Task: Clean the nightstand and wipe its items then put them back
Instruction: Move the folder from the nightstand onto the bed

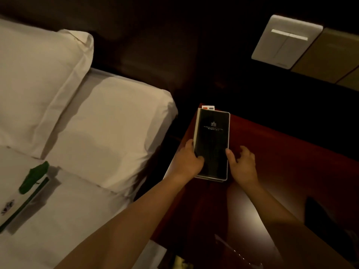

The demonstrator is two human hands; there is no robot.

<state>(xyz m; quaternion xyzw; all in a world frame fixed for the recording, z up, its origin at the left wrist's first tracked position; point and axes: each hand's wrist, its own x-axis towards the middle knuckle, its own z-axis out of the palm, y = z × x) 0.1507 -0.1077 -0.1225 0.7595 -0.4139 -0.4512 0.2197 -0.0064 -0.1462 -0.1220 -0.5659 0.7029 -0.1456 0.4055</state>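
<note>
A black booklet (211, 140) with a small pale crest lies on top of a thin stack of papers at the left end of the dark red wooden nightstand (281, 152). My left hand (187, 162) grips the stack's left edge, thumb on the cover. My right hand (242, 164) touches the right edge with its thumb, the other fingers loosely curled above the wood. A white card with an orange and a blue mark (208, 107) sticks out from under the stack's far end.
The bed (108, 121) with white pillows is to the left of the nightstand. A green cloth (34, 179) and a green-edged folder (25, 204) lie on the sheet. A wall switch panel (285, 41) is at the upper right. A dark object (326, 218) sits near the nightstand's right front.
</note>
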